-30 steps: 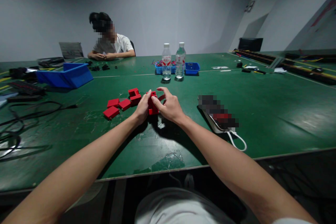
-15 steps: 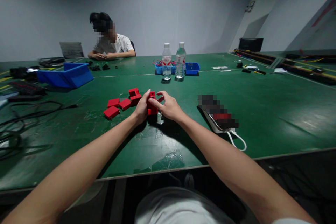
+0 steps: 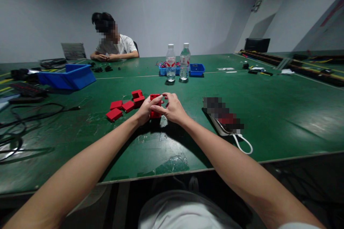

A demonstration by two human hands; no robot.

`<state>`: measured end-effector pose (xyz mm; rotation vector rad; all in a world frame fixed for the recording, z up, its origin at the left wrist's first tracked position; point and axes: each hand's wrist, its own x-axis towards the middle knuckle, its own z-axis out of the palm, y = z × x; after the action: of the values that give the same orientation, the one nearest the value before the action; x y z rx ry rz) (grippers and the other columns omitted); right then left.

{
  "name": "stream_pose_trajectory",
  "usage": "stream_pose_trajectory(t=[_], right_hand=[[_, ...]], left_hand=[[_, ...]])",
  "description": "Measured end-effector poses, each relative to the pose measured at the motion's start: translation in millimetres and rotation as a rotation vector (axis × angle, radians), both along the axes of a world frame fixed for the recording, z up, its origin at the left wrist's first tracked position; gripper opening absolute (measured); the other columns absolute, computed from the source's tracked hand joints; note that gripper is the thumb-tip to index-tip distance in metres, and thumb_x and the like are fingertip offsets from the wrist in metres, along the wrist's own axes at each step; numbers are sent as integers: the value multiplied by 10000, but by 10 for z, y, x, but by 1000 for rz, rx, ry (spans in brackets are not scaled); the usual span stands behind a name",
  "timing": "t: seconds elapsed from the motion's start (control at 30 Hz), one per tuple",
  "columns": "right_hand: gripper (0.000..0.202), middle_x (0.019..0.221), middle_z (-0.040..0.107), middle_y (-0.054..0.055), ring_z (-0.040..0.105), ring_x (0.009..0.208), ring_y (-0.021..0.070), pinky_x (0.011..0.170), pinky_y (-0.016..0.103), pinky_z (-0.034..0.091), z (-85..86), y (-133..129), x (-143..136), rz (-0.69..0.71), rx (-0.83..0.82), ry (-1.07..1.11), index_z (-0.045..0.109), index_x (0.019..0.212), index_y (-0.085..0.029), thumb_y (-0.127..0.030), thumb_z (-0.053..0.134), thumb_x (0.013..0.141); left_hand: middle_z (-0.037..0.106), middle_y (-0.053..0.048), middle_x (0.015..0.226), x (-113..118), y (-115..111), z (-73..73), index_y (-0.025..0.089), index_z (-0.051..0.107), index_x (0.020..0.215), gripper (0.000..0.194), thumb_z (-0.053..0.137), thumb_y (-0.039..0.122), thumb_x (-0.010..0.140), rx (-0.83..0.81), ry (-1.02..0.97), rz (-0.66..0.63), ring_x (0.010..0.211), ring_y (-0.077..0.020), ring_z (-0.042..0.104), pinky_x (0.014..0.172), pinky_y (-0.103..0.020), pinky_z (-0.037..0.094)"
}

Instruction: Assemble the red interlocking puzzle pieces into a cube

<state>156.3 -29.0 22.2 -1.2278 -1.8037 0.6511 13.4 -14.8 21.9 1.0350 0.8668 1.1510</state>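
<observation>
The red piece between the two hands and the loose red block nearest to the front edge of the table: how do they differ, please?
The held red piece is between the left hand and the right hand; the loose red block lies untouched on the table. Fingers partly cover the held red piece, while the loose red block is uncovered. Both are red.

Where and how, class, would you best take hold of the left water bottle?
Probably around the body of the left bottle, below its narrower neck, coming from the near left: it stands upright and looks round, with the right bottle close beside it and a blue bin behind.
</observation>
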Motion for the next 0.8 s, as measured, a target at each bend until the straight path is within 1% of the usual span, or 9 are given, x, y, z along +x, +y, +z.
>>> stream_pose_trajectory(t=[0.1,0.2,0.33,0.4,0.5,0.6,0.73,0.8], right_hand=[[729,1241,563,157,609,1097,243,959,402,504,-15,12,-7,18,12,19,583,1229,-179,-644,775,701],[666,1195,615,149,609,1098,247,966,412,492,-3,18,-10,72,-3,22,594,1198,-161,-613,761,739],[526,1112,679,106,640,993,204,901,368,499,39,3,-2,187,-41,65,595,1160,-167,-546,719,817],[492,1093,690,89,646,948,186,867,345,499,52,-6,2,218,-58,80,587,1157,-173,-532,700,840],[493,1063,694,82,641,899,177,838,334,494,58,-15,6,225,-56,72,581,1149,-169,-539,694,843],[507,1041,694,77,632,864,173,820,333,494,56,-16,10,229,-56,62,577,1161,-170,-547,690,843],[520,1077,690,87,636,872,178,822,337,499,43,-6,16,230,-57,50,570,1186,-178,-554,682,846],[514,1097,686,95,636,872,179,825,341,500,35,1,18,232,-48,43,565,1198,-173,-543,673,857]], left_hand=[[679,-20,731,-5,-6,19,140,635,903,464,859,460,653,18,33,-10,590,-143,633,576,-257,491],[687,-31,751,5,-15,37,137,645,902,468,859,470,652,29,28,-33,604,-149,640,575,-261,499],[671,-22,703,15,-9,41,135,642,860,502,869,512,617,64,53,-20,582,-145,622,566,-263,490],[663,-16,688,15,-3,41,136,639,845,522,875,527,592,68,64,-20,573,-141,612,566,-263,487],[669,-19,709,11,3,42,135,640,849,541,882,531,570,69,70,-21,590,-137,613,568,-254,486],[654,-13,687,3,10,39,135,638,845,531,883,518,570,72,82,-19,577,-133,603,556,-250,479],[648,-14,677,-14,21,37,137,639,818,471,868,491,607,90,92,-29,578,-132,603,565,-247,472],[650,-19,682,-23,25,40,134,643,794,447,863,479,614,105,101,-55,581,-126,595,557,-237,455]])
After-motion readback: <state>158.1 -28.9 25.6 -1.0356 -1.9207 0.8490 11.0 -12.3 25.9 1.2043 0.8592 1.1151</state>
